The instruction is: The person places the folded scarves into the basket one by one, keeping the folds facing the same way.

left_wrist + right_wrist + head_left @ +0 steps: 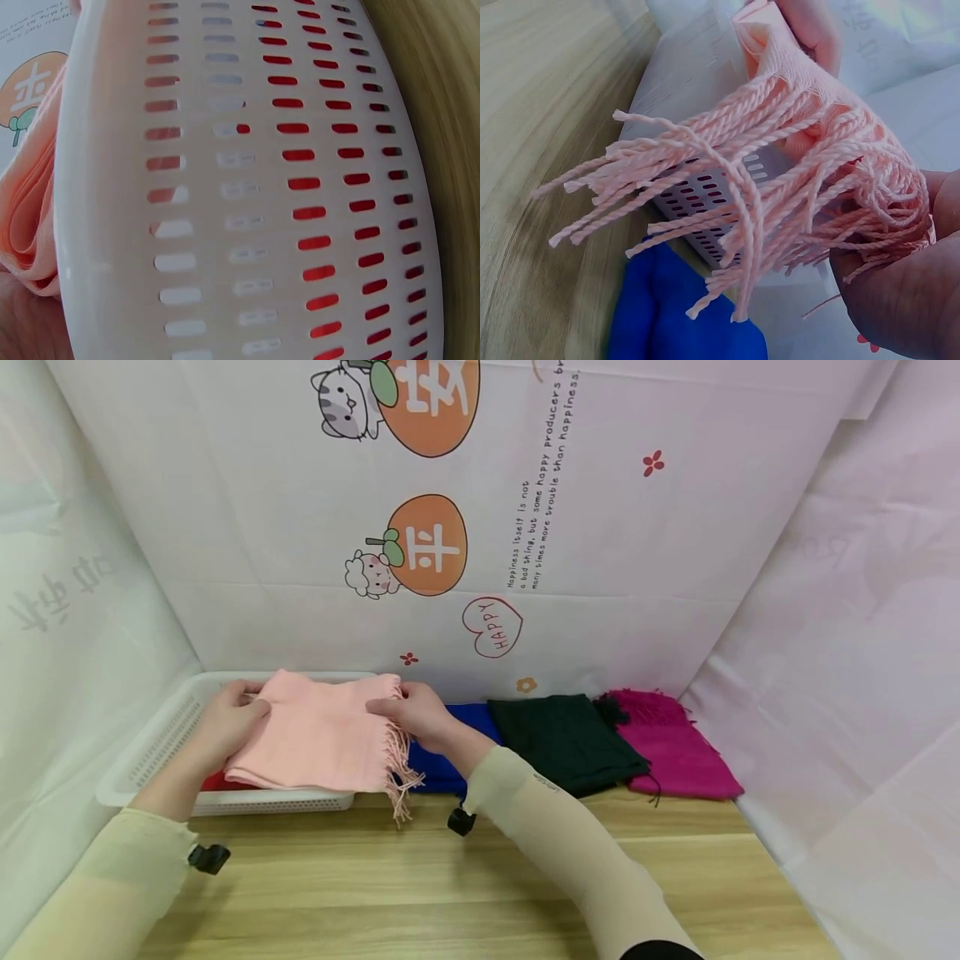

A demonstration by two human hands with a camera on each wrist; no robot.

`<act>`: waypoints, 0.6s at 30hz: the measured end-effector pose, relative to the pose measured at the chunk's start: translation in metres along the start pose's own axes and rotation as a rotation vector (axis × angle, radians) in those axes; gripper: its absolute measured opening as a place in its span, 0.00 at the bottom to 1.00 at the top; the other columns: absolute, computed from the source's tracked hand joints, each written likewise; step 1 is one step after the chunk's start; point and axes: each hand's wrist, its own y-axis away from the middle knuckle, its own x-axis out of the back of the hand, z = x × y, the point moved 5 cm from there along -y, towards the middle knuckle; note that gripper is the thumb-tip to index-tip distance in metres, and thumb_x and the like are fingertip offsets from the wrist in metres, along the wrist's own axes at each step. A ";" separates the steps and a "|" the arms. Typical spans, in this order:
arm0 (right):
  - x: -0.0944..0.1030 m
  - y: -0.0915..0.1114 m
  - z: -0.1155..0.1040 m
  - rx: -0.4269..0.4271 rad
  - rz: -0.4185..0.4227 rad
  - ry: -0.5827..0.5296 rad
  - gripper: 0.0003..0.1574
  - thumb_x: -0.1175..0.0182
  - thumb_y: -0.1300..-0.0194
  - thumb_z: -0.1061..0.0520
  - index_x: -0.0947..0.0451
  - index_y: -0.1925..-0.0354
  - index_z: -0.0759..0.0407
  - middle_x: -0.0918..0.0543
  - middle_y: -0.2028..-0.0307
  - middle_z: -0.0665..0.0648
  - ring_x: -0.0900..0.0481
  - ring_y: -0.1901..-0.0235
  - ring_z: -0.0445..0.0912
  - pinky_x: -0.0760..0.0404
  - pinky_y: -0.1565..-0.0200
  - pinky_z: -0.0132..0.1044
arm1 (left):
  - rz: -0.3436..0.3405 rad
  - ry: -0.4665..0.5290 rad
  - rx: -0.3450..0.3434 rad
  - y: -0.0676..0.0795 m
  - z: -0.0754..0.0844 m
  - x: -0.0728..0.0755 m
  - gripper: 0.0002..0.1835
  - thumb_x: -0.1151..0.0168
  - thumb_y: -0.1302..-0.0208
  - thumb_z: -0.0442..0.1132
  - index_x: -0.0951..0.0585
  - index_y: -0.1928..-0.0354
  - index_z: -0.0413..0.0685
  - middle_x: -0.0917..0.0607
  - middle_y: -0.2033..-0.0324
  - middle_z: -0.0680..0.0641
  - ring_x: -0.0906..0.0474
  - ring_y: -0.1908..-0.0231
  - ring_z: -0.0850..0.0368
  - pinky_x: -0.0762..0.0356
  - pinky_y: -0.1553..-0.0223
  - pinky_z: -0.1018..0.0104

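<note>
A folded pink scarf (pixel 322 735) with twisted fringe spans between both hands, over the white perforated basket (pixel 150 739). My left hand (pixel 228 722) grips the scarf's left side, thumb on top and fingers beneath. On the right, my right hand (pixel 416 714) pinches the fringed end; in the right wrist view the fringe (pixel 765 165) hangs loose beside its thumb. Red cloth (pixel 225 782) lies inside the basket under the scarf, and shows red through the slots in the left wrist view. The scarf hides most of the basket's inside.
Right of the basket, a folded blue cloth (pixel 442 760), a dark green scarf (pixel 566 739) and a magenta scarf (pixel 675 747) lie in a row along the back wall. White printed sheets wall in the wooden table (pixel 360 885) at the back and both sides.
</note>
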 end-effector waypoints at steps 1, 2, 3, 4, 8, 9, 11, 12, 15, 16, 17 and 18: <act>-0.001 -0.001 0.000 0.000 -0.004 0.000 0.24 0.29 0.21 0.52 0.18 0.35 0.61 0.11 0.57 0.56 0.15 0.66 0.44 0.15 0.64 0.37 | 0.005 -0.004 -0.004 0.000 0.000 0.001 0.33 0.53 0.14 0.43 0.38 0.21 0.22 0.26 0.33 0.19 0.21 0.43 0.33 0.22 0.59 0.71; -0.002 -0.002 0.000 0.000 -0.008 -0.003 0.24 0.29 0.21 0.52 0.18 0.34 0.61 0.11 0.57 0.56 0.15 0.65 0.44 0.15 0.63 0.37 | 0.008 -0.005 -0.005 0.001 0.000 0.002 0.33 0.53 0.14 0.43 0.38 0.21 0.22 0.26 0.33 0.19 0.21 0.44 0.33 0.21 0.60 0.71; -0.003 -0.002 0.000 0.001 -0.013 -0.005 0.24 0.29 0.21 0.53 0.19 0.34 0.61 0.11 0.57 0.55 0.15 0.65 0.43 0.14 0.63 0.37 | 0.010 -0.005 -0.006 0.001 -0.001 0.002 0.33 0.53 0.14 0.43 0.38 0.21 0.22 0.26 0.33 0.19 0.21 0.44 0.34 0.21 0.60 0.71; -0.004 -0.002 -0.001 0.001 -0.016 -0.008 0.23 0.29 0.21 0.53 0.19 0.35 0.61 0.12 0.58 0.55 0.15 0.65 0.44 0.14 0.63 0.37 | 0.011 -0.001 -0.005 0.001 -0.001 0.003 0.33 0.53 0.15 0.42 0.38 0.21 0.21 0.26 0.33 0.19 0.21 0.45 0.34 0.21 0.61 0.71; -0.008 -0.003 -0.003 0.010 -0.031 0.000 0.16 0.30 0.20 0.54 0.18 0.42 0.61 0.15 0.64 0.54 0.18 0.68 0.43 0.16 0.65 0.37 | 0.012 0.008 0.004 0.001 -0.003 0.006 0.34 0.53 0.14 0.43 0.38 0.21 0.22 0.27 0.33 0.20 0.22 0.48 0.38 0.20 0.61 0.71; -0.009 -0.003 -0.004 0.011 -0.035 -0.002 0.14 0.30 0.20 0.54 0.18 0.44 0.61 0.15 0.66 0.53 0.18 0.69 0.43 0.16 0.65 0.37 | 0.010 0.010 0.006 0.001 -0.003 0.007 0.34 0.54 0.14 0.44 0.39 0.21 0.22 0.27 0.33 0.20 0.22 0.49 0.39 0.20 0.61 0.70; -0.011 -0.004 -0.004 0.014 -0.036 -0.002 0.11 0.31 0.19 0.54 0.17 0.48 0.60 0.16 0.67 0.53 0.18 0.70 0.43 0.17 0.67 0.37 | 0.011 0.010 0.010 0.001 -0.005 0.008 0.34 0.54 0.14 0.44 0.39 0.21 0.22 0.27 0.34 0.21 0.21 0.52 0.42 0.19 0.62 0.69; -0.012 -0.004 -0.004 0.014 -0.034 -0.003 0.10 0.31 0.20 0.55 0.17 0.49 0.60 0.16 0.68 0.53 0.19 0.71 0.43 0.17 0.67 0.37 | 0.010 0.012 0.011 0.001 -0.005 0.009 0.34 0.54 0.14 0.44 0.39 0.21 0.22 0.27 0.34 0.21 0.21 0.53 0.44 0.18 0.62 0.68; -0.015 -0.006 -0.004 0.011 -0.019 0.002 0.09 0.30 0.20 0.55 0.17 0.51 0.59 0.16 0.69 0.53 0.19 0.72 0.43 0.18 0.68 0.37 | 0.008 0.014 0.015 0.001 -0.007 0.011 0.34 0.54 0.14 0.44 0.39 0.21 0.21 0.27 0.34 0.21 0.20 0.55 0.46 0.18 0.62 0.67; -0.016 -0.007 -0.004 0.010 -0.013 0.004 0.09 0.30 0.20 0.55 0.17 0.51 0.59 0.16 0.68 0.53 0.19 0.71 0.43 0.18 0.68 0.37 | 0.009 0.014 0.018 0.001 -0.008 0.012 0.34 0.54 0.14 0.44 0.40 0.21 0.21 0.27 0.34 0.20 0.20 0.54 0.45 0.18 0.63 0.67; -0.018 -0.007 -0.004 0.009 -0.008 0.006 0.10 0.30 0.20 0.55 0.17 0.50 0.59 0.16 0.68 0.54 0.19 0.71 0.44 0.18 0.67 0.38 | 0.013 0.007 0.018 0.001 -0.008 0.013 0.34 0.54 0.14 0.44 0.39 0.21 0.21 0.27 0.34 0.20 0.20 0.53 0.44 0.18 0.63 0.68; -0.019 -0.008 -0.004 0.009 -0.003 0.010 0.12 0.30 0.20 0.54 0.17 0.48 0.60 0.16 0.67 0.54 0.19 0.70 0.44 0.18 0.67 0.38 | 0.017 0.001 0.019 0.002 -0.009 0.014 0.34 0.54 0.14 0.44 0.39 0.21 0.21 0.27 0.34 0.20 0.20 0.51 0.42 0.19 0.62 0.70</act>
